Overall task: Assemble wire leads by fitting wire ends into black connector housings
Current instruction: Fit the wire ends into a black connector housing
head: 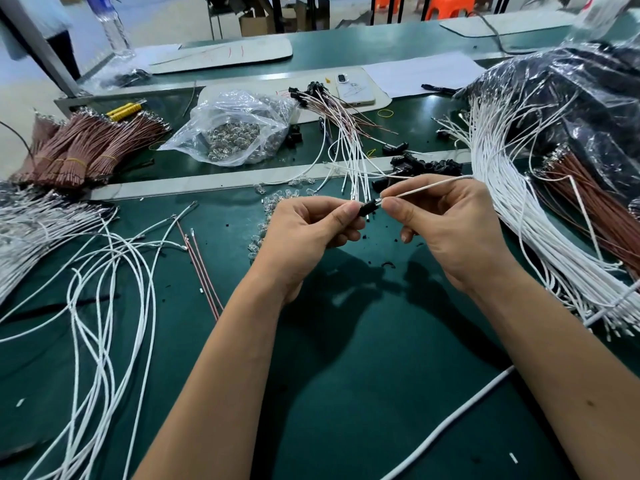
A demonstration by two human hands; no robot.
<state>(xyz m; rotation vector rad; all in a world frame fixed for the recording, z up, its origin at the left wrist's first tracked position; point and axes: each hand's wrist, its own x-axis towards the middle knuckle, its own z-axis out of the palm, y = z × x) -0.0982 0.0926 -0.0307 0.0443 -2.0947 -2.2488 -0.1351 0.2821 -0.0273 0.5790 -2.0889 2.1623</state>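
Note:
My left hand pinches a small black connector housing between thumb and fingers at the centre of the green table. My right hand grips a white wire right at the housing's right end, with the wire's tip at the housing's opening. The wire trails off to the right toward a large fan of white wires. Loose black housings lie just beyond my hands.
Finished leads with black ends lie behind the hands. A clear bag of small parts sits at the back left, bundles of brown wires further left, loose white wires on the left. A black plastic bag fills the right.

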